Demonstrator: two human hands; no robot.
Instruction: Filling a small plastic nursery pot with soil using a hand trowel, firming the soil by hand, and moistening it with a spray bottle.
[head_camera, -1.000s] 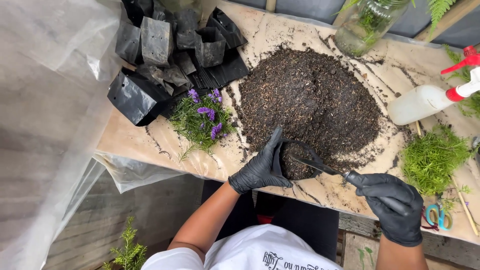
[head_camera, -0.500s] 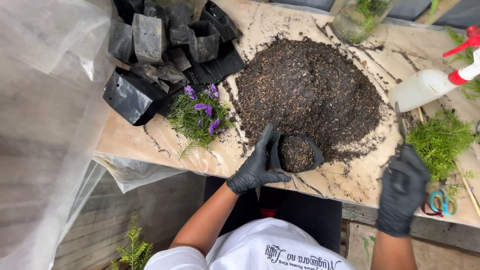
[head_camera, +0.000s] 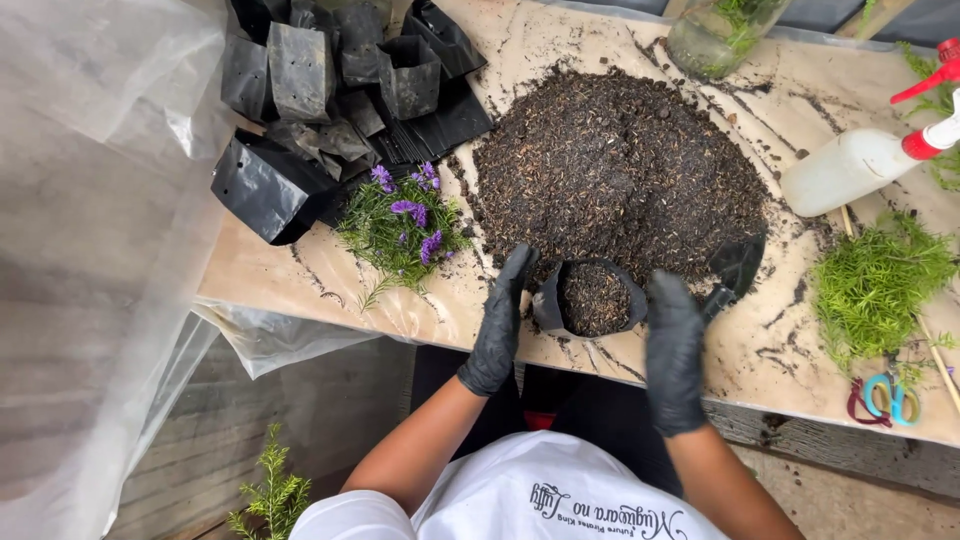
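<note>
The small black bag (head_camera: 592, 297) of soil sits close to the near edge of the bench (head_camera: 300, 270), with only a narrow strip of bare top between it and the drop. Just beyond it the soil heap (head_camera: 620, 170) fills the middle, leaving open room mostly to the near right. The spray bottle (head_camera: 865, 160) and the glass jar (head_camera: 715, 35) are cut off by the frame. The left hand (head_camera: 497, 322) stands flat and open, fingers against the bag's left side; the right hand (head_camera: 675, 350) is open too, just right of the bag, though I cannot tell whether it touches. Purple flowers (head_camera: 405, 225) lie left of the bag, beside empty black bags (head_camera: 300, 100).
</note>
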